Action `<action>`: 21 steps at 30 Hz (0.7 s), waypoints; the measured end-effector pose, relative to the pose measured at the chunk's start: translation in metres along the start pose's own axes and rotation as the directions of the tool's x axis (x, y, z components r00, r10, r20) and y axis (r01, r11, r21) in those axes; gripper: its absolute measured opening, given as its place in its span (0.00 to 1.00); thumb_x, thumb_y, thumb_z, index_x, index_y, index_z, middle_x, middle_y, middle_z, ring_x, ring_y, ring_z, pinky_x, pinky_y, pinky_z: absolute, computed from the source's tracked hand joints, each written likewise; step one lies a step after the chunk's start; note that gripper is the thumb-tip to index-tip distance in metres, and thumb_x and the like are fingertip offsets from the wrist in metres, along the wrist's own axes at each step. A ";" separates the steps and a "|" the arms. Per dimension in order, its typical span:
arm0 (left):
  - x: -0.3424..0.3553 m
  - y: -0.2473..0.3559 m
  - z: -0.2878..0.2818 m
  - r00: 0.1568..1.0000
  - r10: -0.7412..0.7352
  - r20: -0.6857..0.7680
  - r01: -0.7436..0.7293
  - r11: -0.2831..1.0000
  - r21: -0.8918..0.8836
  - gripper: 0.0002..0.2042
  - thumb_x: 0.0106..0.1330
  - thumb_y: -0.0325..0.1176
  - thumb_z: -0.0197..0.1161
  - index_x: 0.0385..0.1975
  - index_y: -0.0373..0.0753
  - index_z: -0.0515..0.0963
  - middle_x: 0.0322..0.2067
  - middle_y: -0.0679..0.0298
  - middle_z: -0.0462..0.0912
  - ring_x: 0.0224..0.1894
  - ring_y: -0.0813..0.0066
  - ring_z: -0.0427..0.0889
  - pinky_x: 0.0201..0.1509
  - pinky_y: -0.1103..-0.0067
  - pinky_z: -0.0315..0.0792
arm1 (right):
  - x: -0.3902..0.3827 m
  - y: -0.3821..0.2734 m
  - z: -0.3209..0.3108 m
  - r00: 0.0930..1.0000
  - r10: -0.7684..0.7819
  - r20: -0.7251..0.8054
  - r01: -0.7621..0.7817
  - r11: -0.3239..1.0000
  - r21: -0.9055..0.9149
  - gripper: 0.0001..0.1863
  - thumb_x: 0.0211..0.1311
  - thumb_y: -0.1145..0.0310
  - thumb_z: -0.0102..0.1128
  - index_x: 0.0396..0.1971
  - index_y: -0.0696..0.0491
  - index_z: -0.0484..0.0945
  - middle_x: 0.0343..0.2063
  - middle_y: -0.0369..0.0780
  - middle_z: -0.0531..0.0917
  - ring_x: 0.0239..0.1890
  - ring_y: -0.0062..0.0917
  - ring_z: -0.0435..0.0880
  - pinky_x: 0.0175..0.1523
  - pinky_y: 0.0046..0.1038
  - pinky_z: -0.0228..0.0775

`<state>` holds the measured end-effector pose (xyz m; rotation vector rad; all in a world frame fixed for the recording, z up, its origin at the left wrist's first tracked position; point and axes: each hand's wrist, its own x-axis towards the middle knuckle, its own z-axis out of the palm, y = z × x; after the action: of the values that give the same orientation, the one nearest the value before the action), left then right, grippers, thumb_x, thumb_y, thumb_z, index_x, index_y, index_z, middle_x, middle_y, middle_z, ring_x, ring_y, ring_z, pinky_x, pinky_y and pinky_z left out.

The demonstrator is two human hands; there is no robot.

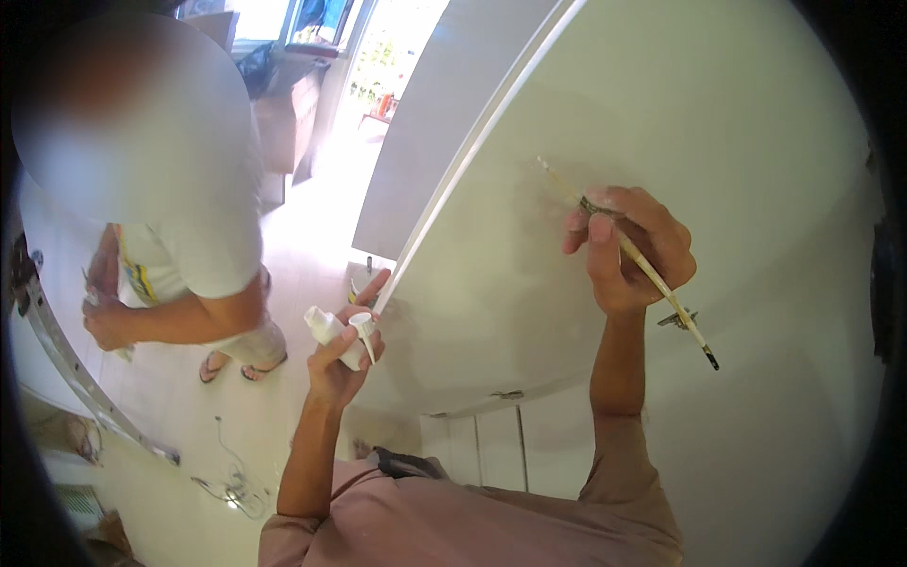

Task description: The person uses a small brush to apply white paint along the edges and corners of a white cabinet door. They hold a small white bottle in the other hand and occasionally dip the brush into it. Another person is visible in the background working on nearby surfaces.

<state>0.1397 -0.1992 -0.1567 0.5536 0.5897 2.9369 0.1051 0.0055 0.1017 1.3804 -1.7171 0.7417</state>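
Note:
My right hand (635, 244) is closed round a thin paintbrush (661, 283) with a worn, pale handle and a dark end. Its tip points up and left, close to a broad pale panel (737, 132); whether it touches is unclear. In my left hand (342, 364) lies a small white bottle (326, 325). A white cap with a tapered nozzle (367, 329) is held by the same fingers. The left index finger stretches toward the panel's white edge (472, 146).
Another person (189, 189) in a white shirt stands at the left, hands together around a small pale thing. A metal ladder rail (80, 373) curves down the left side. Wires (231, 491) lie on the floor. A bright doorway (387, 66) is at the back.

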 end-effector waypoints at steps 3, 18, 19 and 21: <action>0.002 -0.001 -0.005 0.998 0.041 0.052 -0.043 0.998 0.039 0.16 0.64 0.40 0.57 0.44 0.36 0.76 0.72 0.48 0.44 0.19 0.85 0.67 0.28 0.82 0.57 | -0.001 0.009 0.009 1.000 0.006 0.025 -0.007 1.000 0.016 0.08 0.56 0.84 0.56 0.36 0.68 0.77 0.19 0.46 0.80 0.14 0.24 0.78 0.16 0.21 0.71; 0.026 -0.011 -0.016 0.998 -0.018 0.056 0.021 0.998 -0.056 0.17 0.55 0.38 0.64 0.38 0.31 0.79 0.69 0.47 0.52 0.19 0.80 0.74 0.27 0.83 0.67 | 0.049 0.026 -0.005 0.994 -0.104 0.027 0.107 0.977 -0.185 0.08 0.62 0.78 0.57 0.37 0.67 0.78 0.20 0.46 0.81 0.15 0.26 0.80 0.19 0.23 0.74; 0.026 -0.012 -0.017 0.999 -0.026 0.045 0.029 0.998 -0.052 0.17 0.55 0.38 0.64 0.38 0.31 0.79 0.68 0.47 0.53 0.19 0.80 0.74 0.27 0.82 0.67 | 0.052 0.027 -0.007 0.994 -0.106 0.027 0.110 0.973 -0.201 0.08 0.62 0.78 0.56 0.37 0.67 0.79 0.20 0.46 0.81 0.15 0.26 0.80 0.19 0.23 0.74; 0.027 -0.014 -0.019 0.999 -0.038 0.038 0.040 0.998 -0.055 0.17 0.55 0.38 0.64 0.38 0.30 0.79 0.68 0.48 0.53 0.19 0.80 0.73 0.27 0.82 0.67 | 0.054 0.027 -0.011 0.996 -0.088 0.027 0.092 0.968 -0.233 0.08 0.63 0.77 0.56 0.38 0.67 0.79 0.20 0.47 0.81 0.15 0.26 0.79 0.18 0.23 0.74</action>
<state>0.1076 -0.1884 -0.1695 0.5816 0.5070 2.8899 0.0759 -0.0060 0.1542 1.2932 -1.6833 0.4613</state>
